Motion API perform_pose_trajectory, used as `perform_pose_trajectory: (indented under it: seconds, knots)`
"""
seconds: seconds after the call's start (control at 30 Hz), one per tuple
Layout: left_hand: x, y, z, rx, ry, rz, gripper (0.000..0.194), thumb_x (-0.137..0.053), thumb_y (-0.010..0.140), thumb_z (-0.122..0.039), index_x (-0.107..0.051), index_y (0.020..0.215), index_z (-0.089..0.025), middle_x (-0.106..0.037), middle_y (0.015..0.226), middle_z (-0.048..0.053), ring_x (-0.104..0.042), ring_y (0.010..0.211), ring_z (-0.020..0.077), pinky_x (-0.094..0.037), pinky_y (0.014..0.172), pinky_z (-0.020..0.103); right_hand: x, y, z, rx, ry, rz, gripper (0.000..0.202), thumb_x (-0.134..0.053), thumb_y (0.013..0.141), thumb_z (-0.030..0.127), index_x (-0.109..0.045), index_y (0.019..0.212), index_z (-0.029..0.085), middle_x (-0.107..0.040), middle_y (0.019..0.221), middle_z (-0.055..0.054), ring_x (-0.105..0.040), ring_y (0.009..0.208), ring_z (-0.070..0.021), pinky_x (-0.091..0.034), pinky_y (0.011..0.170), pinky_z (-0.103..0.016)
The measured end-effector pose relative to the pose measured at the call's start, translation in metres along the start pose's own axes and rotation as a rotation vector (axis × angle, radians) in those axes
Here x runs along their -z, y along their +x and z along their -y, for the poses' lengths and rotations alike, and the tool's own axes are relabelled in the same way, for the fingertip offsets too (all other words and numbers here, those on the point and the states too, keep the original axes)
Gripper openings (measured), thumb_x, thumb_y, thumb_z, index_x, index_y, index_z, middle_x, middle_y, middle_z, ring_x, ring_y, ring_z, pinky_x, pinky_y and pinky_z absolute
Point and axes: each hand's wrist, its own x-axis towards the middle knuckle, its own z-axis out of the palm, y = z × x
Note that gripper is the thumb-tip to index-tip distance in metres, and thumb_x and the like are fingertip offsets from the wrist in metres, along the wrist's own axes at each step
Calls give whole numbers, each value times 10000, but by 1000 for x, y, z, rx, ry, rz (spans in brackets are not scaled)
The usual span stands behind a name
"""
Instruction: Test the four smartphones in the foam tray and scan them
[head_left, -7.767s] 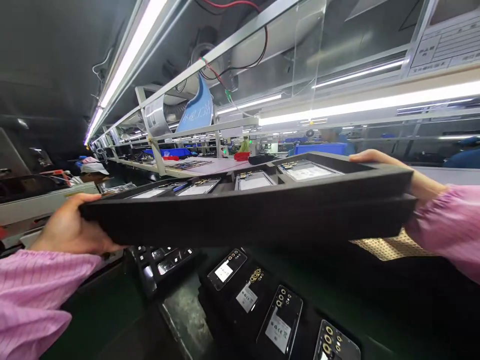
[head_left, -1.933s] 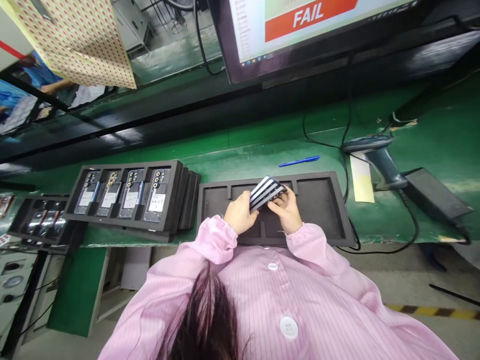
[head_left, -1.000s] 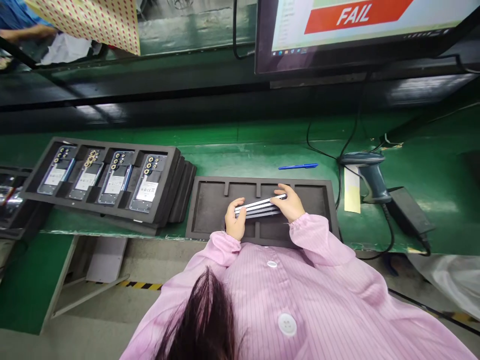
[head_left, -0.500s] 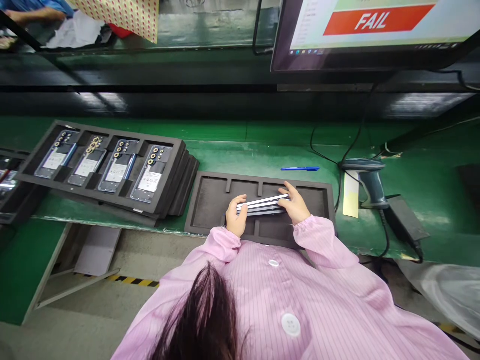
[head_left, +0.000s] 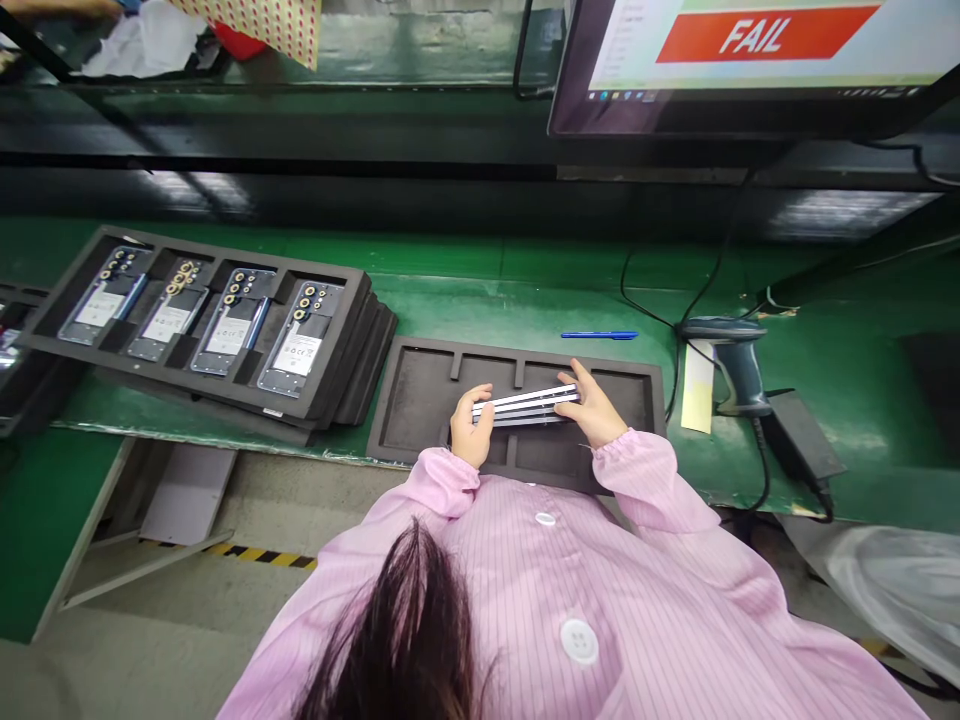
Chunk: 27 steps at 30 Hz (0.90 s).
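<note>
A small stack of thin phone-like parts (head_left: pixel 525 405) is held edge-on above a black foam tray (head_left: pixel 420 395). My left hand (head_left: pixel 472 427) grips the stack's left end, thumb in front and fingers behind. At the right end, my right hand (head_left: pixel 594 407) holds it between thumb and fingers. The parts fan slightly apart, and their faces are hidden from view. The tray below has several compartments and lies flat at the bench's front edge.
Left stands a stack of foam trays (head_left: pixel 341 345), the top one holding several phone bodies (head_left: pixel 296 345). A blue pen (head_left: pixel 599 335) lies behind the tray. Rightward are a scanner (head_left: pixel 739 365), yellow paper (head_left: pixel 697 390), a black box (head_left: pixel 802 440) and cables. A monitor (head_left: pixel 750 75) reads FAIL.
The view has shifted slightly. Both hands keep hold of the stack in nearly the same place, and a person's arm at the top left has moved mostly out of view.
</note>
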Motion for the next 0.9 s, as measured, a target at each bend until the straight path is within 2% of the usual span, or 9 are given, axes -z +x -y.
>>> perform_pose_trajectory:
  seconds: [0.3, 0.5, 0.57, 0.67, 0.77, 0.9]
  knots:
    - [0, 0, 1, -32, -34, -1, 136, -466, 815, -273, -542, 897, -196, -616, 1105, 78, -545, 1073, 171, -369, 976, 346, -6, -5, 8, -25, -152, -64, 1029, -690, 501, 212, -216, 1411, 135, -423, 1334, -194, -457, 1183, -257, -323, 1021, -425]
    - [-1, 2, 5, -51, -40, -12, 131, -480, 802, -254, -552, 889, -188, -626, 1085, 81, -560, 1054, 185, -390, 954, 364, 5, -8, 8, -47, -23, 105, 1115, -658, 496, 167, -63, 1440, 170, -305, 1419, -188, -386, 1252, -252, -360, 1000, -400]
    - [-2, 3, 6, -60, -45, -18, 127, -486, 797, -248, -554, 883, -185, -629, 1077, 84, -565, 1047, 187, -399, 945, 367, 6, -8, 7, -43, -16, 123, 1120, -642, 501, 158, -34, 1442, 159, -273, 1434, -184, -354, 1278, -243, -340, 1018, -378]
    - [-2, 3, 6, -65, -42, -28, 125, -488, 796, -241, -554, 883, -183, -631, 1074, 86, -570, 1040, 186, -407, 938, 370, 4, -9, 8, -40, -81, 100, 1117, -634, 511, 168, -16, 1440, 115, -268, 1433, -190, -351, 1281, -238, -293, 1051, -367]
    - [-2, 3, 6, -71, -34, -28, 120, -487, 797, -238, -554, 881, -183, -633, 1068, 85, -571, 1035, 184, -411, 932, 367, 0, -11, 10, -37, -196, 45, 1113, -663, 512, 194, -54, 1441, 118, -316, 1411, -177, -385, 1255, -258, -271, 1063, -400]
    - [-2, 3, 7, -83, -34, -33, 119, -491, 798, -240, -555, 880, -182, -633, 1064, 84, -572, 1035, 184, -409, 931, 362, -6, -12, 9, -28, -261, -14, 1096, -677, 504, 193, -107, 1438, 133, -370, 1374, -174, -424, 1221, -279, -306, 1040, -423]
